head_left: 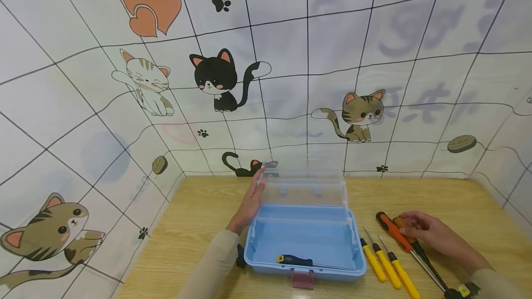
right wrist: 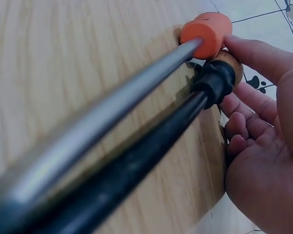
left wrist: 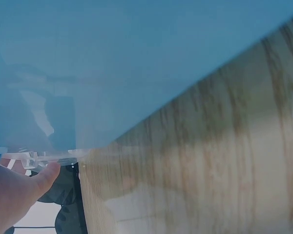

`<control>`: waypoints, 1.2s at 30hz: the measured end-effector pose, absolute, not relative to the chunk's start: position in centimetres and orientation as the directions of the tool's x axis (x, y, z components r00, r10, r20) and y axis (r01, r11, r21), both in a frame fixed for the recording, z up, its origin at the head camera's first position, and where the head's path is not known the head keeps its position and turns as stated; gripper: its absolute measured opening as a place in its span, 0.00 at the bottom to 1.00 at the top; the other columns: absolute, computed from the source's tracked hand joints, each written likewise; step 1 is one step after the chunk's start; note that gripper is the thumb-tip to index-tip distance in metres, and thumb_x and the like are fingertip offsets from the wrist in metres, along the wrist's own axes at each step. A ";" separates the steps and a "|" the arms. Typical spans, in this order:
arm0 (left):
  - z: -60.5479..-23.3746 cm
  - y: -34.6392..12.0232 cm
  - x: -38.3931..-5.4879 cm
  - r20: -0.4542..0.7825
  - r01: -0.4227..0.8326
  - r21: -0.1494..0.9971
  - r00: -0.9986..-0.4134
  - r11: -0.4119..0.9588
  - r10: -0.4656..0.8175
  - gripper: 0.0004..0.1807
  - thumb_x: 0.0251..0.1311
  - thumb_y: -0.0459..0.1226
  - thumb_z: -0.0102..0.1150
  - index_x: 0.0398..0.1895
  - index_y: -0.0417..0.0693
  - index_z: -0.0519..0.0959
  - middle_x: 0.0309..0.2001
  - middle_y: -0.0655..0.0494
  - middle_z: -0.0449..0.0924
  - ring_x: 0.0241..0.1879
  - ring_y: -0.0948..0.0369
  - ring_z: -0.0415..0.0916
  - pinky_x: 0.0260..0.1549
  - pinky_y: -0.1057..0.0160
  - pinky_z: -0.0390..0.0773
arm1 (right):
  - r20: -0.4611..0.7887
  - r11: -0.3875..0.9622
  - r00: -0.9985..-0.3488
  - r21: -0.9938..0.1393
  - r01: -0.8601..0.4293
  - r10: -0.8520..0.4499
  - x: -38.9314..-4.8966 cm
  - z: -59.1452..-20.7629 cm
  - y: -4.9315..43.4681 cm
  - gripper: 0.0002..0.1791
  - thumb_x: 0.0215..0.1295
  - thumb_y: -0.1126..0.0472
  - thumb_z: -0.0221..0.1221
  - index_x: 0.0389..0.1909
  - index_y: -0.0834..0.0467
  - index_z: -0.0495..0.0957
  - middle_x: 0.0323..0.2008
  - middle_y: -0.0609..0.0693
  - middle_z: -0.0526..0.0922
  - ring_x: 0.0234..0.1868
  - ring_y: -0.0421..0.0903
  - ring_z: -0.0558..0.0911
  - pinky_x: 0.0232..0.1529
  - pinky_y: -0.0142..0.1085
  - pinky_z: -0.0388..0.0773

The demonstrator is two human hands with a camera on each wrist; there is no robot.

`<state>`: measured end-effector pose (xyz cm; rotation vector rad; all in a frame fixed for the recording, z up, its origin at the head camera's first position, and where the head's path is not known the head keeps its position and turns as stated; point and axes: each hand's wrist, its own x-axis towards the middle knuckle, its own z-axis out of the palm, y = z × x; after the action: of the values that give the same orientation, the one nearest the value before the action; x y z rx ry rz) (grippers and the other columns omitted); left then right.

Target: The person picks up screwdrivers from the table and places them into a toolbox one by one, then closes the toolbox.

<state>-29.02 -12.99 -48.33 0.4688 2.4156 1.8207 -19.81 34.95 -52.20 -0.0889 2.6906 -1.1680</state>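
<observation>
A blue box [head_left: 305, 239] stands with its clear lid [head_left: 303, 195] raised. My left hand [head_left: 249, 201] touches the lid's left edge with straight fingers. In the left wrist view, the thumb [left wrist: 48, 178] lies against a clear plastic edge. One screwdriver with a black and yellow handle [head_left: 294, 260] lies inside the box. On the right, my right hand [head_left: 434, 234] pinches the brown handle [right wrist: 230, 63] of a dark-shafted screwdriver between thumb and fingers. Close beside it lies an orange and black screwdriver [head_left: 392, 230], its orange handle end near a fingertip.
Several yellow-handled tools [head_left: 388, 266] with thin shafts lie between the box and my right hand. A pink latch [head_left: 302, 278] hangs at the box's front. Behind the wooden table [head_left: 208, 193] rises a wall covering [head_left: 287, 73] printed with cats.
</observation>
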 end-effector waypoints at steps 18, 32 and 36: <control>-49.5 -12.9 -29.5 0.116 0.189 0.943 -0.958 0.274 0.261 0.29 0.68 0.61 0.30 0.71 0.74 0.46 0.73 0.69 0.39 0.72 0.55 0.37 0.64 0.37 0.42 | -0.116 0.622 -0.985 -0.783 0.011 -0.129 -19.4 -52.6 35.2 0.26 0.68 0.51 0.53 0.59 0.64 0.66 0.46 0.56 0.77 0.35 0.33 0.72 0.31 0.31 0.71; -49.5 -12.9 -29.5 0.130 0.200 0.944 -0.957 0.262 0.261 0.28 0.69 0.59 0.30 0.71 0.72 0.47 0.72 0.67 0.43 0.72 0.54 0.39 0.64 0.38 0.44 | -0.118 0.685 -0.991 -0.727 0.041 -0.066 -19.2 -52.4 35.3 0.33 0.70 0.44 0.47 0.62 0.68 0.65 0.58 0.68 0.69 0.45 0.27 0.68 0.38 0.26 0.72; -49.4 -12.9 -29.5 0.121 0.197 0.939 -0.956 0.283 0.266 0.27 0.70 0.58 0.29 0.71 0.74 0.47 0.73 0.68 0.41 0.72 0.54 0.38 0.64 0.36 0.43 | -0.120 0.662 -0.991 -0.748 0.047 -0.065 -19.1 -52.4 35.2 0.34 0.71 0.44 0.44 0.63 0.69 0.63 0.61 0.71 0.65 0.55 0.47 0.71 0.48 0.42 0.73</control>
<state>-29.52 -12.93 -49.38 0.4460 2.4683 1.7919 -19.09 35.17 -52.44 -0.0144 2.7379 -1.2382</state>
